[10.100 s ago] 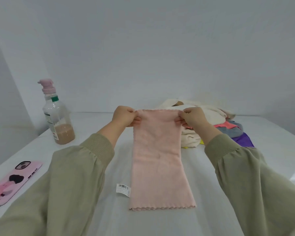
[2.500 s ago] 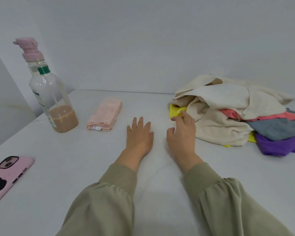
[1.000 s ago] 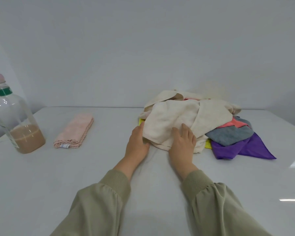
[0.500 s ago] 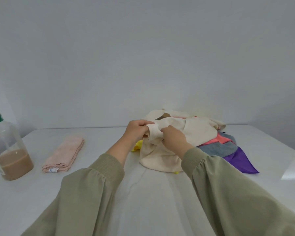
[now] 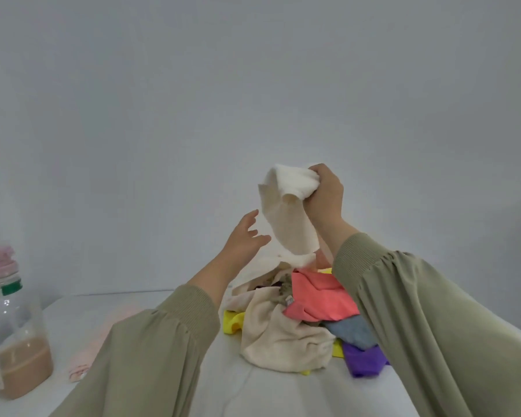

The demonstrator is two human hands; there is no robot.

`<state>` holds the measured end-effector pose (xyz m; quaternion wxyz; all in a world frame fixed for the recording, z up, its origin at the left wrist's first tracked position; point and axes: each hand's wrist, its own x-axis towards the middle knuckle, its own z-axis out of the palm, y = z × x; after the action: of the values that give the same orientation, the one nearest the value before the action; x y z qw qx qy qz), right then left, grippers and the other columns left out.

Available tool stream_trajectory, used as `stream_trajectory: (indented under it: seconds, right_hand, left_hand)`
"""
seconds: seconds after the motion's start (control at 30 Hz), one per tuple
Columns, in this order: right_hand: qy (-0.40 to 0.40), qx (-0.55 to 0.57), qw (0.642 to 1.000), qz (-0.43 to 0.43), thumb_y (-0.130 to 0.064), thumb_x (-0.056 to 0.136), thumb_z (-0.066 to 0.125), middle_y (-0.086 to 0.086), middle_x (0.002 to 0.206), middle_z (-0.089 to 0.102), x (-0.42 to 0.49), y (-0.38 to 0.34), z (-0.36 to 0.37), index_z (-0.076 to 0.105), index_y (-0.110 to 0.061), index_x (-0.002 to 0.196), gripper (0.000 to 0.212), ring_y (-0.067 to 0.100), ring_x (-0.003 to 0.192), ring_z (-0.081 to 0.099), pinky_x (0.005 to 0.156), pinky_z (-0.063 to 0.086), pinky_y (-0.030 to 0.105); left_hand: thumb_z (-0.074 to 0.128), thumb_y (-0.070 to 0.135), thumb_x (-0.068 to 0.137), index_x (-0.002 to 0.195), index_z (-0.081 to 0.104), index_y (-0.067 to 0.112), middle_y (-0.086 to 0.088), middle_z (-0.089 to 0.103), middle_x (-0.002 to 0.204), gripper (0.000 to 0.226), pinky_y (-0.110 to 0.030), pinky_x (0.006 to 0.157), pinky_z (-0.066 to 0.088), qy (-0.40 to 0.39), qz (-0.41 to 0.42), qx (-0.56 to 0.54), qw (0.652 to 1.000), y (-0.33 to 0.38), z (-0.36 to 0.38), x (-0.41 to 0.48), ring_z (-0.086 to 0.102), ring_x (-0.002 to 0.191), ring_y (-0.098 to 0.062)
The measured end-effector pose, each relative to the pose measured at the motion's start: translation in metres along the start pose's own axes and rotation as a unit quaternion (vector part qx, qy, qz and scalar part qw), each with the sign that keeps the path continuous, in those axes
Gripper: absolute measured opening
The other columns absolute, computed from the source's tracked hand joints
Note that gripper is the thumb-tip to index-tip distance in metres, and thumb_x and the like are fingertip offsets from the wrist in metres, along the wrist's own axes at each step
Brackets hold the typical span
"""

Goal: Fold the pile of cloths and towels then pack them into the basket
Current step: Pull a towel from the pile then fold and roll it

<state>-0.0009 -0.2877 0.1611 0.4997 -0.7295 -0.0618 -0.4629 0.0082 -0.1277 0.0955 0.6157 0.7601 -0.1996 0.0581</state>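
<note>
The right hand (image 5: 325, 197) is raised high above the table (image 5: 283, 392). Its fingers are clenched around the top of a cream cloth (image 5: 286, 227), which hangs down from the fist. The lower end of the cloth comes down to the pile of cloths (image 5: 298, 332), and it probably touches the pile, but the view is not clear there. The left hand (image 5: 244, 236) is released, with its fingers (image 5: 251, 215) spread, and is just beside the hanging cloth on its left side.

The pile lies toward the far right part of the table. It has a coral cloth (image 5: 319, 299) on top and a cream towel (image 5: 280, 341) at the front, and grey-blue, purple and yellow pieces show under them. A folded pink towel (image 5: 85, 353) lies nearer the left edge, partly hidden behind the left sleeve (image 5: 151, 356). A bottle (image 5: 12, 326) with brown liquid stands at the left edge
</note>
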Motion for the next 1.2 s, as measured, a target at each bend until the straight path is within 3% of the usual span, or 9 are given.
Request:
stream_trajectory:
  seconds: [0.13,0.3,0.4,0.5,0.67,0.87,0.97,1.1,1.2]
  right_hand:
    - [-0.013,0.070,0.997,-0.020,0.001,0.081,0.052,-0.003,0.076,0.055,0.010,-0.049,-0.013,0.057,-0.004,0.087,0.009,0.005,0.064,0.046,0.054,0.037,0.010]
    - [-0.021,0.097,0.994,-0.048,-0.010,0.074,0.062,-0.001,0.084,0.061,0.002,-0.097,-0.026,0.061,-0.008,0.093,0.019,0.012,0.074,0.054,0.063,0.044,0.021]
    - [-0.029,0.158,0.987,-0.007,-0.011,0.078,0.063,-0.001,0.078,0.059,0.002,-0.120,-0.027,0.058,-0.011,0.079,0.005,0.016,0.072,0.054,0.066,0.048,0.032]
    - [-0.041,0.238,0.970,0.010,-0.024,0.076,0.070,0.007,0.076,0.062,0.000,-0.142,-0.026,0.060,0.001,0.083,0.028,0.023,0.072,0.060,0.071,0.053,0.043]
    - [-0.058,0.348,0.934,0.059,-0.011,0.080,0.068,0.009,0.072,0.049,-0.001,-0.171,-0.029,0.059,-0.008,0.082,0.010,0.021,0.059,0.044,0.047,0.037,0.028]
    - [-0.052,0.403,0.911,0.076,-0.004,0.093,0.052,0.004,0.086,0.062,0.005,-0.201,-0.041,0.057,-0.011,0.082,0.014,0.019,0.079,0.060,0.078,0.053,0.037]
    - [0.015,0.234,0.967,0.099,-0.006,0.091,0.048,0.002,0.074,0.057,0.014,-0.195,-0.051,0.051,-0.013,0.072,0.021,0.021,0.074,0.055,0.072,0.046,0.037]
    - [0.018,0.087,0.973,0.215,-0.021,0.093,0.047,0.004,0.069,0.050,0.013,-0.175,-0.067,0.052,-0.007,0.081,0.019,0.016,0.058,0.044,0.057,0.037,0.030]
    - [0.039,0.016,0.989,0.145,-0.037,0.096,0.048,-0.001,0.059,0.038,0.007,-0.156,-0.066,0.040,-0.013,0.062,0.042,0.017,0.054,0.037,0.051,0.027,0.027]
  left_hand:
    - [0.066,0.029,0.089,0.152,0.016,0.031,0.004,0.024,0.156,0.080,-0.030,0.101,0.032,0.009,0.024,0.007,1.000,0.037,-0.018,-0.001,0.029,0.140,-0.018]
    - [0.073,0.030,0.083,0.143,0.030,0.029,0.007,0.051,0.133,0.074,-0.033,0.098,0.045,0.031,0.062,-0.086,0.994,0.080,-0.035,-0.014,0.052,0.120,-0.016]
    - [0.070,0.028,0.081,0.128,0.050,0.020,0.001,0.062,0.121,0.052,-0.040,0.093,0.051,0.056,0.052,-0.087,0.993,0.104,-0.046,-0.023,0.061,0.109,-0.021]
    - [0.058,0.012,0.090,0.106,0.062,0.015,-0.006,0.068,0.107,0.017,-0.032,0.079,0.053,0.087,0.064,-0.093,0.990,0.130,-0.052,-0.033,0.065,0.100,-0.024]
    - [0.050,0.011,0.093,0.100,0.064,0.009,-0.009,0.070,0.098,0.016,-0.036,0.076,0.056,0.106,0.103,-0.089,0.985,0.176,-0.065,-0.052,0.067,0.087,-0.021]
    - [0.045,0.008,0.092,0.091,0.059,0.006,-0.008,0.054,0.078,0.014,-0.025,0.051,0.044,0.147,0.130,-0.072,0.978,0.213,-0.088,-0.067,0.050,0.065,-0.018]
    - [0.044,0.004,0.085,0.071,0.045,0.013,-0.005,0.042,0.068,0.016,-0.028,0.053,0.033,0.174,0.101,0.034,0.979,0.217,-0.100,-0.066,0.040,0.062,-0.019]
    - [0.061,0.014,0.084,0.083,0.062,0.005,-0.008,0.062,0.077,0.008,-0.025,0.060,0.044,0.150,0.045,0.105,0.982,0.214,-0.114,-0.076,0.058,0.065,-0.022]
    - [0.070,0.026,0.085,0.086,0.068,0.011,-0.004,0.070,0.080,0.015,-0.025,0.058,0.050,0.099,0.024,0.135,0.986,0.216,-0.115,-0.088,0.067,0.068,-0.017]
